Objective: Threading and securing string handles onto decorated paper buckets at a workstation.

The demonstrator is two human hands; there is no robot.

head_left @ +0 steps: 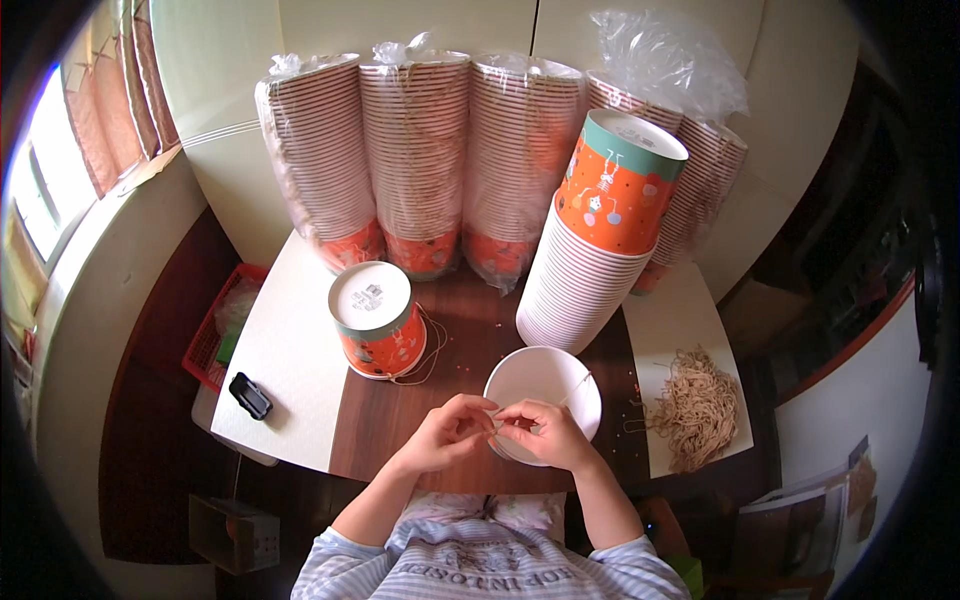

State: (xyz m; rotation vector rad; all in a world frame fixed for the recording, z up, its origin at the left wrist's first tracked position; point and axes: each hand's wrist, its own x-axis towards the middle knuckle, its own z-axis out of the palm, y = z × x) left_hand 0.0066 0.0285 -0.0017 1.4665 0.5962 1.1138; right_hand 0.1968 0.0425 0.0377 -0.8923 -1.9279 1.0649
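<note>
An open paper bucket [545, 375] with a white inside stands close to me at the table's front edge. Over its near left rim my left hand [452, 432] and my right hand [545, 432] meet, fingertips pinched together on what looks like a thin string. A piece of string [588, 379] shows at the bucket's right side; the rest of it is mostly hidden by my fingers and hard to follow. To the left an orange and green paper bucket [382, 340] rests upside down, with a loop of string [437, 345] hanging beside it.
Behind the open bucket rises a tall stack of upturned buckets [585, 275]. Several plastic-wrapped stacks [415, 160] line the back. A heap of tan strings [697, 410] lies at right, a small black object [250, 397] at left. A red basket [212, 340] sits beyond the left edge.
</note>
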